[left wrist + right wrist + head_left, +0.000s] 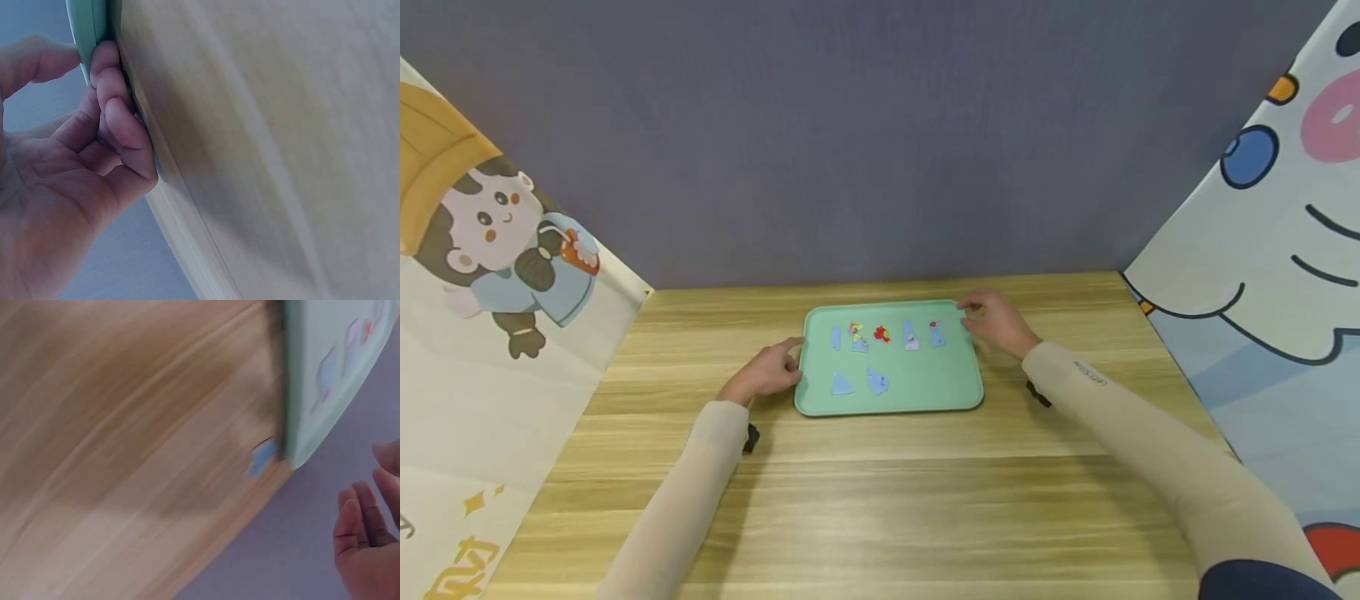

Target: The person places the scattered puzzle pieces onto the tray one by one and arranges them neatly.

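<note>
A green tray point(925, 383) lies on the table, holding several flat picture pieces, most of them light blue. Among them are a red piece point(882, 334), a triangular blue piece point(842, 384) and a multicoloured piece point(858, 337). My left hand point(767, 370) is at the tray's left edge; in the left wrist view its thumb and curled fingers point(119, 122) pinch the rim. Near the tray's far right corner is my right hand point(998, 322). The right wrist view shows its fingers loosely bent, apart from the tray, with nothing between them. A small blue piece point(261, 456) lies beside the tray.
The wooden table point(887, 500) meets a dark grey-blue wall point(880, 150) behind the tray. Panels with cartoon prints stand on both sides, a monkey figure point(512, 242) on the left one and a large white figure point(1240, 250) on the right one.
</note>
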Motion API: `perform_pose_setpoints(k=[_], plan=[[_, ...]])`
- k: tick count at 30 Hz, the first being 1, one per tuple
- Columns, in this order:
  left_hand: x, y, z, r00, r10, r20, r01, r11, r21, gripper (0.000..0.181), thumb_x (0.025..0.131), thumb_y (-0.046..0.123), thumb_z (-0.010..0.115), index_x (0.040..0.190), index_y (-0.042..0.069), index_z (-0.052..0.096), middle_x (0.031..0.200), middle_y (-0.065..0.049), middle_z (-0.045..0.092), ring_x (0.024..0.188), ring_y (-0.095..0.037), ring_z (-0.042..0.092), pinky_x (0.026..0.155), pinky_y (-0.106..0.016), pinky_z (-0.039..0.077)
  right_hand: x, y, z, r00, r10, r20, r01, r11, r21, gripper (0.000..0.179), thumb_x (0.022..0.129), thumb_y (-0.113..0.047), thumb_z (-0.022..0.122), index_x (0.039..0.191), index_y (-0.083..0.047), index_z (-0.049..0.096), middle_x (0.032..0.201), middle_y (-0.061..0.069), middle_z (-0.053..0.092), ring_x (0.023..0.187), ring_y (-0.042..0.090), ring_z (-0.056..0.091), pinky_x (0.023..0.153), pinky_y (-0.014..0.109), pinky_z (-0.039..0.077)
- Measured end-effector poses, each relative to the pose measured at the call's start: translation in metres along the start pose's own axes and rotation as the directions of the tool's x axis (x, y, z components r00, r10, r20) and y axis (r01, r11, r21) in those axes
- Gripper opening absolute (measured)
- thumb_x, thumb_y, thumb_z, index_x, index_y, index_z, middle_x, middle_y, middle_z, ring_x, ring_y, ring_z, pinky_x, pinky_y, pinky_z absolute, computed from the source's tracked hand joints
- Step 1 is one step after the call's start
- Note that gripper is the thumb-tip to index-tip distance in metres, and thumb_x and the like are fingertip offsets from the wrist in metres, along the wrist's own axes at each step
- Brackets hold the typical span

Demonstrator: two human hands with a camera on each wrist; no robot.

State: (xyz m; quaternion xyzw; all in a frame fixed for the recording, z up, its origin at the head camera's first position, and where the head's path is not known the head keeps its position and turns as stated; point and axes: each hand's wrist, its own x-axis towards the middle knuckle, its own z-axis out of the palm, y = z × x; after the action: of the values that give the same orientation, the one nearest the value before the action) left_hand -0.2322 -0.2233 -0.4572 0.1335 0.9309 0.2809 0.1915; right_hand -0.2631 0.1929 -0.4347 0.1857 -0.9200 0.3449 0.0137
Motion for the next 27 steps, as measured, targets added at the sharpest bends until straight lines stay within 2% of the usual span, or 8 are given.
perform_pose_setpoints(k=[7, 12, 18, 27], plan=[[0.001, -0.002, 0.0, 1.0, 0.004, 0.0, -0.004, 1.0, 0.012, 0.072, 0.085, 0.01, 0.059, 0.148, 0.003, 0.025, 0.074, -0.004, 0.061, 0.061, -0.016, 0.049, 0.065, -0.034, 0.042, -0.001, 0.022, -0.004, 1.0, 0.019, -0.021, -0.019, 0.999, -0.035, 0.031, 0.085, -0.006, 0.068, 0.113, 0.006, 0.062, 0.117, 0.02, 0.054, 0.107, 0.038, 0.051, 0.089, 0.048, 0.042], [0.002, -0.003, 0.0, 1.0, -0.005, 0.002, 0.005, 1.0, 0.014, 0.072, 0.085, 0.011, 0.059, 0.148, 0.004, 0.025, 0.076, -0.004, 0.061, 0.063, -0.016, 0.05, 0.067, -0.034, 0.042, 0.001, 0.03, -0.003, 0.997, 0.07, 0.022, -0.069, 0.997, -0.025, 0.035, 0.084, -0.004, 0.068, 0.117, 0.006, 0.061, 0.12, 0.021, 0.054, 0.106, 0.037, 0.051, 0.088, 0.048, 0.043], [0.002, -0.004, 0.0, 1.0, -0.008, 0.003, 0.008, 1.0, 0.019, 0.071, 0.086, 0.011, 0.058, 0.148, 0.004, 0.024, 0.076, -0.004, 0.061, 0.062, -0.016, 0.049, 0.067, -0.034, 0.042, 0.004, 0.038, 0.005, 0.992, 0.103, 0.076, -0.097, 0.992, -0.075, 0.04, 0.081, -0.004, 0.072, 0.117, 0.008, 0.06, 0.116, 0.024, 0.058, 0.105, 0.038, 0.054, 0.089, 0.047, 0.043], [0.001, -0.002, 0.001, 1.0, -0.01, 0.003, 0.01, 1.0, 0.008, 0.071, 0.087, 0.011, 0.059, 0.149, 0.005, 0.024, 0.075, -0.004, 0.061, 0.059, -0.015, 0.048, 0.064, -0.033, 0.041, 0.008, 0.042, 0.012, 0.99, 0.116, 0.08, -0.105, 0.987, -0.123, 0.028, 0.082, -0.001, 0.07, 0.109, 0.006, 0.065, 0.113, 0.024, 0.059, 0.106, 0.038, 0.052, 0.09, 0.048, 0.041]])
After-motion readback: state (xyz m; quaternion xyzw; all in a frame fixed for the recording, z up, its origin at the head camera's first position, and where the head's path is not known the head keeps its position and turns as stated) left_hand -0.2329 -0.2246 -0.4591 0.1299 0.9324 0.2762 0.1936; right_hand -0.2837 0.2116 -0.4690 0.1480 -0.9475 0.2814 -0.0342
